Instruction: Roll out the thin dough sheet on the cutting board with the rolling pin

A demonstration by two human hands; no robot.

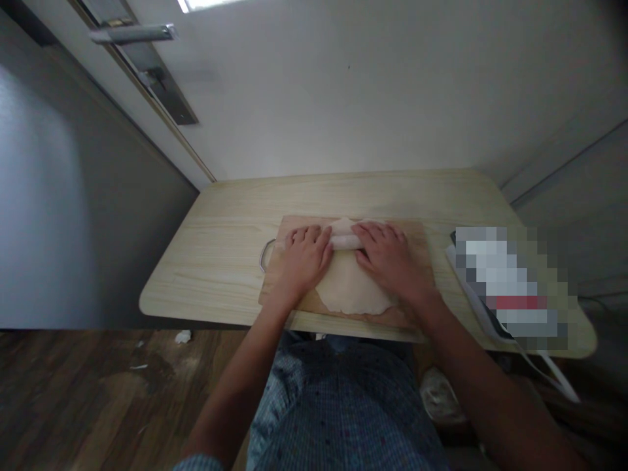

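Observation:
A pale rolling pin (346, 243) lies crosswise on a wide, thin sheet of dough (354, 284). On its left part rests my left hand (308, 255), palm down, fingers curled over the pin. My right hand (387, 254) is round the right part, its thumb on the near side and its fingers over the far side. Both ends of the pin are hidden under my hands. The dough spreads toward me on a wooden cutting board (417, 235), and a little of it shows beyond the pin.
The board lies on a light wood table (220, 216), with a metal handle (265, 255) at its left. A blurred-out device (505, 281) with a white cable (534, 366) sits at the right. Behind the table stands a white door with a lever handle (132, 33).

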